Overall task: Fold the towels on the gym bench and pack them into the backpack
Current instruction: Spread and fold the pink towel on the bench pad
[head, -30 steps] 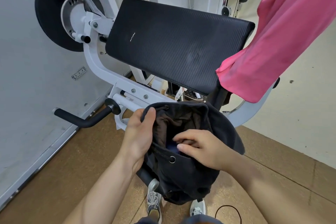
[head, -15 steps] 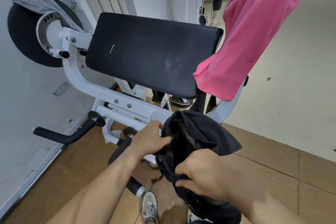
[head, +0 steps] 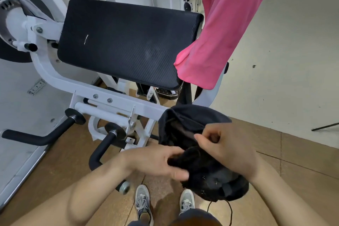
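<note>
Backpack (head: 194, 130), black and slumped, hangs near the shoes (head: 143, 205), in front of the bench pad (head: 126, 42). Left hand (head: 156, 161) grips its near-left edge with curled fingers; right hand (head: 227, 147) apparently pinches fabric at its mouth. Pink towel (head: 220, 29) hangs at far right.

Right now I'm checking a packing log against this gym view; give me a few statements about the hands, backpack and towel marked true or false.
1. Both hands hold the black fabric backpack. True.
2. The pink cloth towel lies folded flat on the black padded bench. False: it hangs unfolded at the pad's right end.
3. The left hand rests on a black foam handle. False: its grip is on the backpack.
4. The right hand pinches the backpack's opening. True.
5. The pad's top is bare. True.
</note>
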The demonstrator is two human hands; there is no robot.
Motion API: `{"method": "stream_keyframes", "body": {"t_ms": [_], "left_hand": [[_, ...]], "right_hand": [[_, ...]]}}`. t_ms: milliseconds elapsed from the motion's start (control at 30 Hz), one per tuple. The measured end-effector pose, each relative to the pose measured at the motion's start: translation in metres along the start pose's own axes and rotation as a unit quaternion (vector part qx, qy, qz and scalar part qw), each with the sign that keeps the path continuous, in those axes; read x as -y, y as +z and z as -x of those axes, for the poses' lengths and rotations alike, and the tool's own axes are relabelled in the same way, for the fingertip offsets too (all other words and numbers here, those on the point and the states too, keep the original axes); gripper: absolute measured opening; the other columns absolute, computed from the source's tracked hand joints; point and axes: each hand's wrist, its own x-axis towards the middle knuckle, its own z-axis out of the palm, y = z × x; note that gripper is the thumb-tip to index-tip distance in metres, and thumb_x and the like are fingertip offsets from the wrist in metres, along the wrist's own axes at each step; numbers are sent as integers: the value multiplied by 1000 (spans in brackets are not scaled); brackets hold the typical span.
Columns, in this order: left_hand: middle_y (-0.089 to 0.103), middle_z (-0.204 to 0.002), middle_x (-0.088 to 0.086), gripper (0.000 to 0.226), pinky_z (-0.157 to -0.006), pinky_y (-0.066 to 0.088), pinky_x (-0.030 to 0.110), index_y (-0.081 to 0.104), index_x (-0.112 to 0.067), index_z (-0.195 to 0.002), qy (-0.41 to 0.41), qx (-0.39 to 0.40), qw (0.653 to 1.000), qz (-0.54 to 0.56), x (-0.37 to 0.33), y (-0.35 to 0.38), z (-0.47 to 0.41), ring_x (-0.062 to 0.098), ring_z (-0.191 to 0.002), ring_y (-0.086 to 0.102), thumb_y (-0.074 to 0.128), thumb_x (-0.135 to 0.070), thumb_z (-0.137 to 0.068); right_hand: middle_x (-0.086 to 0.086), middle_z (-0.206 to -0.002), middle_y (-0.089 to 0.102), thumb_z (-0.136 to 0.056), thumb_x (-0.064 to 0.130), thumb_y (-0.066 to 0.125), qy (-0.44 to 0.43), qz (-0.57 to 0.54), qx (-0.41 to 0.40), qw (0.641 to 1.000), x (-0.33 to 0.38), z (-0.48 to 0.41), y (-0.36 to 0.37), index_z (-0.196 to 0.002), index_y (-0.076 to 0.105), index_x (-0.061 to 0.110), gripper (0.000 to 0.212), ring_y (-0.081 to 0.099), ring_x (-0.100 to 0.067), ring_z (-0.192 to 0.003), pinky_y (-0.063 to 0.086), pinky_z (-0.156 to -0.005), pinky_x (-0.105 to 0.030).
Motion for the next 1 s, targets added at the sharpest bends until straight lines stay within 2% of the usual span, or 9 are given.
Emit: {"method": "stream_keyframes", "body": {"t_ms": [100,233,300,367,467,667,800,900,1000], "left_hand": [[65,-81,-6,17,-71,52,35,54,-25,-92,24,-148,952,-267,3,14,-2,11,-72,61,59,-40,-87],[49,-64,-3,7,-44,41,30,52,-23,-80,142,-253,856,-428,-9,17,6,18,-53,49,52,-25,-87],[42,-62,-2,6,-43,26,27,60,-21,-86,209,-320,798,-466,-21,18,10,19,-50,40,59,-15,-88],[40,-63,1,11,-51,21,29,66,-16,-91,257,-397,741,-477,-29,15,15,20,-53,36,62,-7,-88],[42,-64,3,15,-61,36,33,66,-17,-93,259,-542,676,-426,-16,-11,36,22,-58,41,62,-4,-87],[56,-79,10,42,-70,40,24,70,-23,-83,122,-710,689,-76,-24,-71,45,16,-75,52,53,12,-68],[58,-79,3,39,-74,44,28,67,-27,-68,171,-708,679,98,-43,-77,24,16,-78,58,55,9,-69],[61,-79,-3,34,-76,45,29,67,-37,-66,160,-711,657,194,-41,-74,21,15,-80,60,55,-4,-64],[65,-84,-4,40,-78,44,24,69,-30,-92,137,-695,700,88,-14,-61,48,12,-81,60,59,1,-69]], "right_hand": [[18,-55,52,-80,36,72,51,23,9,998,-4,-15,-8,-94,65,34,16,54,1,-63,35,-57,-11],[-3,-130,47,-64,68,72,189,208,162,946,-42,-35,5,-148,26,38,99,49,-25,-123,44,-90,-32],[-11,-136,44,-65,75,65,187,304,188,915,-59,-38,30,-143,32,33,95,46,-32,-124,46,-95,-38],[-8,-112,61,-81,59,60,151,302,126,933,-65,-40,49,-116,56,24,50,56,-31,-109,48,-83,-35],[-8,-75,64,-87,42,60,160,53,130,977,-51,-43,45,-79,61,12,31,62,-27,-76,42,-63,-34],[5,-107,70,-80,80,38,147,-279,157,936,25,-59,-6,-100,65,22,67,65,-2,-96,49,-91,-25],[56,-93,52,-85,43,68,71,-253,229,937,61,-62,6,-108,43,57,36,50,31,-90,38,-76,3],[29,-76,67,-77,44,77,46,-170,122,977,57,-72,29,-83,65,45,14,59,15,-73,44,-67,-10],[0,-60,59,-79,37,73,62,-161,61,983,46,-79,21,-72,64,11,29,51,-4,-57,43,-60,-27]]}}
